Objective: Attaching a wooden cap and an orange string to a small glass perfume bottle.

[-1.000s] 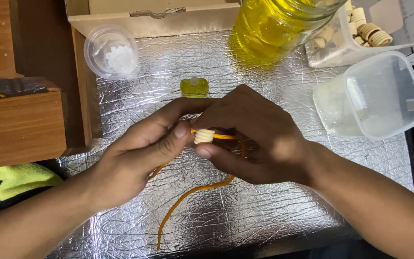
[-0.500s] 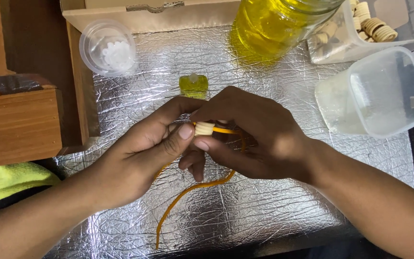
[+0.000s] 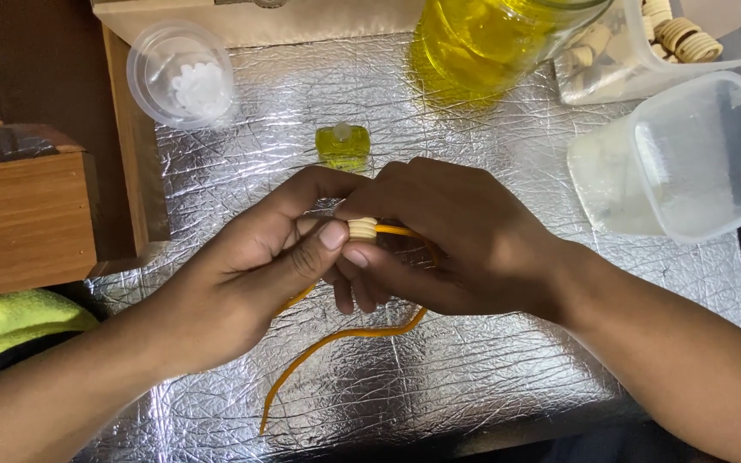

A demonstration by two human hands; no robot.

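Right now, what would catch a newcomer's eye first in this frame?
At centre, the left hand and right hand meet over crinkled silver foil, pinching a small cream ribbed bead on an orange cord that trails toward the near edge. Behind them, a big jar of yellow liquid glows at the top, with a small yellow bottle just below it. A clear square tub sits at right.

left hand (image 3: 250, 274): thumb now laid against the near end of the cream ribbed bead (image 3: 362, 228); a second ago it pinched from the side
right hand (image 3: 439, 240): fingers (image 3: 362, 291) uncurled slightly below the bead
orange cord (image 3: 336, 339): loose tail has shifted, its loop lying closer under the right hand
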